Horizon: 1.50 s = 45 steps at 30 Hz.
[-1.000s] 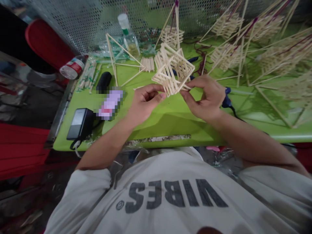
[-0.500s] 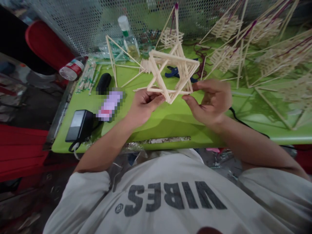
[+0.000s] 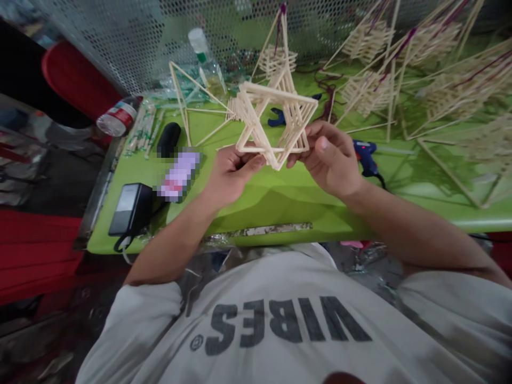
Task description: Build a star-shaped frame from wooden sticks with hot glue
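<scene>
I hold a pale wooden stick frame (image 3: 276, 120), built of stacked squares, above the green table (image 3: 280, 197). My left hand (image 3: 231, 173) pinches its lower left corner with curled fingers. My right hand (image 3: 330, 157) grips the lower right side, thumb on top. The frame stands tilted on a corner, its open face toward me.
A blue glue gun (image 3: 366, 156) lies just right of my right hand. A black power adapter (image 3: 130, 202), a black case (image 3: 168, 137), loose sticks (image 3: 144, 128) and a bottle (image 3: 208, 66) sit left and behind. Several finished stick frames (image 3: 368, 90) crowd the back right. A mesh wall stands behind.
The frame has been turned between my hands from lying sideways to standing on a corner with its open face toward me. My right hand moved left and closed back onto it.
</scene>
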Each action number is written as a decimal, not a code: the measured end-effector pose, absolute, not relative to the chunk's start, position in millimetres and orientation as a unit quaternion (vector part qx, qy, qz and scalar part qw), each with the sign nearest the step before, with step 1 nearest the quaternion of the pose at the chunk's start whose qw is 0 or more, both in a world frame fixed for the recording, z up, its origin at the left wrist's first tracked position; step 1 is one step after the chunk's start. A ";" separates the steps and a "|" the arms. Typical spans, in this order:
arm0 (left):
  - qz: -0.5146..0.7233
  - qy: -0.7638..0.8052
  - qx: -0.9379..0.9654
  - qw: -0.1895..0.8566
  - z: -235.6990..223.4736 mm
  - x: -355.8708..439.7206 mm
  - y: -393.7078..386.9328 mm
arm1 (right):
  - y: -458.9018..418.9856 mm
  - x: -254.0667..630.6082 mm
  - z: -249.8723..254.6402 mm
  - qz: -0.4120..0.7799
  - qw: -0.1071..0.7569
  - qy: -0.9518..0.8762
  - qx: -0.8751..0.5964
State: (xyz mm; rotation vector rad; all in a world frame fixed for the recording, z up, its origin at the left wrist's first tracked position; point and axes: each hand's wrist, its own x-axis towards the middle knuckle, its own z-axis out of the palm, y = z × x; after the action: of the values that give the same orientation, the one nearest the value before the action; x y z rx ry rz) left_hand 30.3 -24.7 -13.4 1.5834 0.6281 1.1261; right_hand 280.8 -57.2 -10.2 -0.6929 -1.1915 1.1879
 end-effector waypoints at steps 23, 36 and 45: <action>0.382 0.254 0.677 0.575 1.9 27.7 -27.4 | -48.1 307.6 5.7 0.574 0.535 -0.503 -0.362; 0.385 0.275 0.653 0.592 8.8 32.4 -29.4 | -45.2 309.5 10.5 0.627 0.470 -0.503 -0.366; 0.376 0.291 0.620 0.624 -1.2 27.2 -26.3 | -45.7 309.9 6.7 0.629 0.459 -0.514 -0.358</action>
State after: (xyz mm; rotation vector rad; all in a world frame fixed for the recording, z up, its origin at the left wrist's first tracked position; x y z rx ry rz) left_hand 27.2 -26.3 -1.2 1.4228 0.6682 0.8623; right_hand 309.9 -45.7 6.7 -0.8828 -1.2667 1.5502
